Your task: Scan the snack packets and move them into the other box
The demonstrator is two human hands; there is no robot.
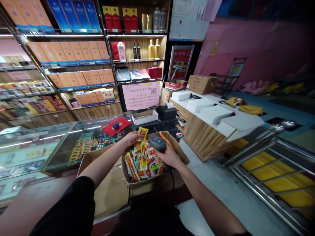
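My left hand (pixel 132 138) pinches a small yellow snack packet (pixel 142 133) at the far left rim of an open cardboard box (pixel 155 181). In my right hand (pixel 169 157) is a dark grey handheld barcode scanner (pixel 157 143), held above the box's contents. Its head points toward the back left, near the packet. Packaged sausages (pixel 132 167) and other wrapped snacks fill the box. Another yellow packet (pixel 143 155) lies on top of them, below the one I hold. The scanner's handle is mostly hidden by my fingers.
A glass display counter (pixel 36 144) runs along the left, with a red sheet (pixel 115 126) on it. Behind the box stand a receipt printer (pixel 166 111), a white tray (pixel 144 116) and a monitor with a paper sign (pixel 140 95). A metal railing (pixel 261 183) is on the right.
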